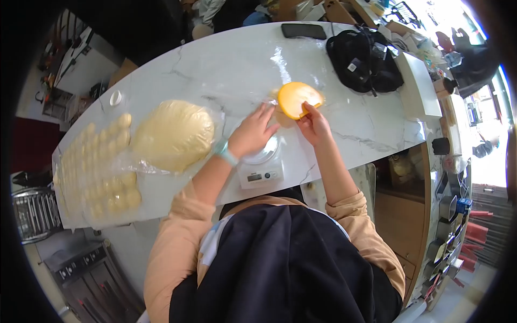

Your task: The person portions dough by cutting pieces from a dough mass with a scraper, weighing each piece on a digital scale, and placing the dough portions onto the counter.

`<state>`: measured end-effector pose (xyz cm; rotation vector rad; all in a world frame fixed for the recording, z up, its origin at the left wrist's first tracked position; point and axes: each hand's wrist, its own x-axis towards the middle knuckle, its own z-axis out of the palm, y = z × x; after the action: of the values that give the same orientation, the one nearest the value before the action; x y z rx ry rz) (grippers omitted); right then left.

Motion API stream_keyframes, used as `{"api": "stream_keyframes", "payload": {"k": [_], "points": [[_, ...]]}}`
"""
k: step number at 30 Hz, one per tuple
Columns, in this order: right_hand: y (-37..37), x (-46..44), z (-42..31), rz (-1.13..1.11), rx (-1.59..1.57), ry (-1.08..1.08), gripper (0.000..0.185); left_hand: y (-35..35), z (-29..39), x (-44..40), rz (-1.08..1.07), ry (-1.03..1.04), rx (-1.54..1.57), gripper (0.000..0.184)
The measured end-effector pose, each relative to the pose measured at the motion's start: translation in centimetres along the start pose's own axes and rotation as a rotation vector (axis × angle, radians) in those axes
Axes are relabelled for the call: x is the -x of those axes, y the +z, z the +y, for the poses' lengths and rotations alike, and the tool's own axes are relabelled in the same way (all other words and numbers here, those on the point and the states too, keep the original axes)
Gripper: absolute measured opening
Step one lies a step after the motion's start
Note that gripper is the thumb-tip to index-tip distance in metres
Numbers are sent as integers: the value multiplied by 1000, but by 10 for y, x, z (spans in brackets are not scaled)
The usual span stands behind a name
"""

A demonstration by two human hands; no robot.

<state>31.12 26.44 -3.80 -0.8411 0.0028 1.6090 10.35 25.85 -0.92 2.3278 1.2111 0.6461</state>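
Observation:
A yellow, rounded dough scraper [295, 98] is pinched in my right hand [314, 126], thumb on its upper face. Pale dough [285, 119] shows in part at the scraper's lower left; the scraper hides the rest. My left hand [253, 134] is left of the scraper, fingers stretched out toward the dough, and I cannot tell whether they touch it. Just below that hand stands a white kitchen scale [262, 175] with a round plate [264, 155] partly covered by the hand. Farther left, a large mass of dough [175, 134] lies under clear plastic.
Rows of small dough balls [110, 188] under plastic fill the marble table's [215, 54] left end. A small white cup-like item [116, 98] lies behind them. At the back are a dark phone [303, 31], a black bag [361, 59] and a white box [419, 86].

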Motion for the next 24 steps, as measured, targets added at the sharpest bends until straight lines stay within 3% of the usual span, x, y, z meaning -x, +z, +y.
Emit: {"api": "stream_keyframes", "payload": {"k": [1,2,4,6,8,10,12,14,19,22,24], "points": [[-15,-7,7,2,11,-13,31,-16,5,25,-117,-76,272,42],[-21,-3,8,44,85,3,29,-32,15,55,-50,-208,363,43],[-47,-1,2,85,223,-5,24,-42,18,122,239,-316,320,46],[-25,44,-5,-3,366,-232,26,-29,4,184,658,-261,10,49],[26,88,13,-101,575,-311,30,-28,5,213,792,-470,54,51],[59,117,49,-245,813,-315,31,-25,3,240,792,-551,76,53],[70,123,95,-513,1381,-277,31,-18,-15,256,656,-491,87,54],[111,138,132,-796,1784,-251,30,-15,-25,261,667,-464,56,47],[144,140,210,-1099,2271,-358,34,-24,-30,276,631,-441,49,37],[87,145,244,-1065,1922,-825,38,-32,-29,281,595,-479,95,37],[48,150,238,-958,1776,-742,33,-41,-22,279,527,-564,272,33]]}}
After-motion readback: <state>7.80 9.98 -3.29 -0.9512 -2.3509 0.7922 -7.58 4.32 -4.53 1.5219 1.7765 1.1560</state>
